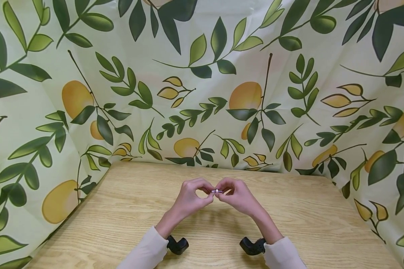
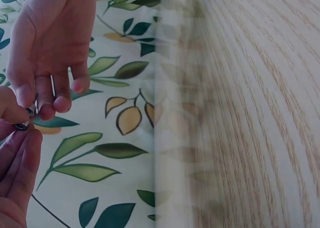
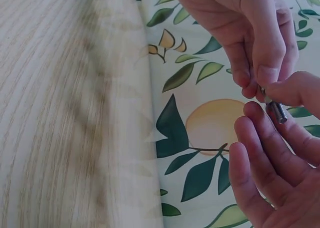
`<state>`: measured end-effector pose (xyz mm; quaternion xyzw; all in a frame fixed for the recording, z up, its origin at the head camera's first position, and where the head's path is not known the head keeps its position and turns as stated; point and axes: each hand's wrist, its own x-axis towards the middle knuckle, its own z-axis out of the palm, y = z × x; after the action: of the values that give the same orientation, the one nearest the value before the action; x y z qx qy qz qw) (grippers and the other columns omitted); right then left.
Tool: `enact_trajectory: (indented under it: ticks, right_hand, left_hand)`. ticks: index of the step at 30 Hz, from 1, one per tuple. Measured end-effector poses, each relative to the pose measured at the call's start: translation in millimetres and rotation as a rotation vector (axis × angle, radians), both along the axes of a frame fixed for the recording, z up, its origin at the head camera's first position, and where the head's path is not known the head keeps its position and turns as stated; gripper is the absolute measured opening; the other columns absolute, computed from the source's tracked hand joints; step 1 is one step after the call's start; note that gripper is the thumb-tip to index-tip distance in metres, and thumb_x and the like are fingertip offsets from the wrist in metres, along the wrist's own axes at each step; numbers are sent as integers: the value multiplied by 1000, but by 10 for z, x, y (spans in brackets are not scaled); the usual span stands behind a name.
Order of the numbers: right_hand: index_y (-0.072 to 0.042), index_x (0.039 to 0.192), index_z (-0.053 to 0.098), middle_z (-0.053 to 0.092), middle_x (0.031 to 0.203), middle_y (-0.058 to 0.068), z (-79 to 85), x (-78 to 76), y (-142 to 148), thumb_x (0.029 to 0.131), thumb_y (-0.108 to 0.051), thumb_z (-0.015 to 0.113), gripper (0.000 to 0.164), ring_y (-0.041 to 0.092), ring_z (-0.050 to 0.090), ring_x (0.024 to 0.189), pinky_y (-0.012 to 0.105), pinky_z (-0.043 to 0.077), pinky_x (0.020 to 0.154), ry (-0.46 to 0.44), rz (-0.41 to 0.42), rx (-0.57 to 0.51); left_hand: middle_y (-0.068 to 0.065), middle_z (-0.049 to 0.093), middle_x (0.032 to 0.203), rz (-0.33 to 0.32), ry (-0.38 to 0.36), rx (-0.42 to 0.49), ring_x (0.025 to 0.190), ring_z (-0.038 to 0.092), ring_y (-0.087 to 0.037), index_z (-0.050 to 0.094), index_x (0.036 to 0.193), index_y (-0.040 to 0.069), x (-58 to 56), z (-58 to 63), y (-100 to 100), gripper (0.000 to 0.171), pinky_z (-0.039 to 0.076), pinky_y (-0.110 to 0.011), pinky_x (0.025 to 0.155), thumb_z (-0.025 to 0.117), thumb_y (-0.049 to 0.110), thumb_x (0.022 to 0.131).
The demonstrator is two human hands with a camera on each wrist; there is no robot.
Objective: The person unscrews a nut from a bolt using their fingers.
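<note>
Both hands meet above the table, fingertip to fingertip, at a small shiny metal cylinder (image 3: 278, 112) with a narrower, lighter part at one end. Thumb and fingers of my left hand (image 1: 194, 193) pinch one end of it, forming a loop in the head view. My right hand (image 1: 237, 194) pinches the other end between thumb and forefinger; its other fingers are spread loosely in the right wrist view. Only a dark, shiny bit of the cylinder (image 2: 21, 126) shows between the fingertips in the left wrist view.
A light wood-grain table (image 1: 121, 209) lies under the hands. Behind it and at both sides hangs a pale cloth (image 1: 202, 89) printed with leaves and orange fruit. Black wrist devices (image 1: 178, 246) sit below both wrists, at the light sleeves (image 1: 149, 246).
</note>
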<state>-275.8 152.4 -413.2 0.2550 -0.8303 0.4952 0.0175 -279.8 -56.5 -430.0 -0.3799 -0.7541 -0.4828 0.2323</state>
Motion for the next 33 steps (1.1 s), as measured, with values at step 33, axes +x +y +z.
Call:
enact_trajectory:
  ticks: [33]
  right_hand:
    - [-14,99,71,73,96,2,23,26,-21,95,-19,74,7,11,68,87,28,60,72,14,13,29]
  left_hand:
    - [-2,77,85,7,9,2,74,71,-7,78,89,9,11,1,-8,17,62,-21,70,77,-5,80]
